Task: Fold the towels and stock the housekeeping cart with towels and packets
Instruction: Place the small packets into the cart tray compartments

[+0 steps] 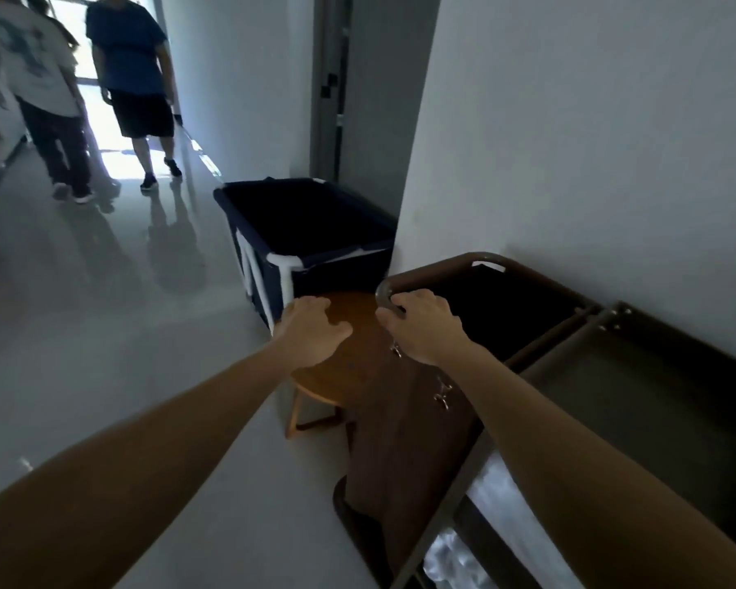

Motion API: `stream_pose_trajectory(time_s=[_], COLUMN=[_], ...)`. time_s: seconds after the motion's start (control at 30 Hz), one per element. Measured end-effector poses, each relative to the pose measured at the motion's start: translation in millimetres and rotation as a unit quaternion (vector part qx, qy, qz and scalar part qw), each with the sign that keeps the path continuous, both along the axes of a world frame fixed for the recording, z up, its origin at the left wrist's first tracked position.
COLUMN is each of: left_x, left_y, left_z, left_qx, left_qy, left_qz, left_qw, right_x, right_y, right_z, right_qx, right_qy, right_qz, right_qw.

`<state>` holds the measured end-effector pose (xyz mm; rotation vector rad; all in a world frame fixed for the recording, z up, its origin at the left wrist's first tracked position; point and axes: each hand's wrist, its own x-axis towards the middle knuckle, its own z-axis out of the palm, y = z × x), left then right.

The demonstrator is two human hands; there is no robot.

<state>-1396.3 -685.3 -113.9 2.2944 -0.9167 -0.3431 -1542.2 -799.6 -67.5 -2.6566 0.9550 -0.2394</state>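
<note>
The housekeeping cart [638,401] stands along the wall [591,142], filling the view from three o'clock down to five. Its flat top tray is bare, and a brown bag [404,418] hangs from the near end, its dark mouth open at about two o'clock of the person's hands. On a lower shelf, down at five o'clock, lies some white material [485,482] — too blurred to tell whether it is towels.

The right hand [421,327] is on the rounded corner of the cart's handle bar [434,265], its fingers [400,301] wrapped around the tube in a firm grip.

The left hand [311,331] lies palm down on a round wooden stool [358,359] just beside the cart, at nine o'clock of the right hand. Its fingers [311,303] bend over the stool's far rim and the thumb spreads across the top surface.

Directly beyond the stool, at twelve o'clock and touching or nearly touching it, sits a navy bin [341,276] with white pipe framing; I cannot tell what is inside it. A grey door [370,99] stands behind it.

Up the corridor at eleven o'clock, two people — one in a blue shirt [132,65], one in a white shirt [35,65] — are on the glossy floor [124,333], well apart from the cart.
</note>
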Motion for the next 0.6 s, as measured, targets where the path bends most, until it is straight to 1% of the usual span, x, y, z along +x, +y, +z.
stream_pose_trajectory(time_s=[0.17, 0.27, 0.43, 0.6], left_x=[118.2, 166.2, 219.8, 264.0], left_y=[33.2, 39.0, 10.5, -39.4], left_z=[-7.5, -14.5, -30.3, -48.7], left_qx=[-0.023, -0.016, 0.006, 0.030], left_qy=[-0.011, -0.004, 0.014, 0.008], left_qz=[0.039, 0.036, 0.019, -0.005], left_qw=[0.999, 0.999, 1.000, 0.999], right_x=[110.3, 162.6, 226.7, 290.0], right_y=[16.5, 18.7, 2.5, -50.7], right_z=[-17.5, -28.1, -46.0, -65.2], right_qx=[0.017, 0.032, 0.039, 0.045], right_qy=[0.028, 0.041, 0.063, 0.069], right_qz=[0.009, 0.018, 0.016, 0.004], right_qw=[0.999, 0.998, 0.997, 0.997])
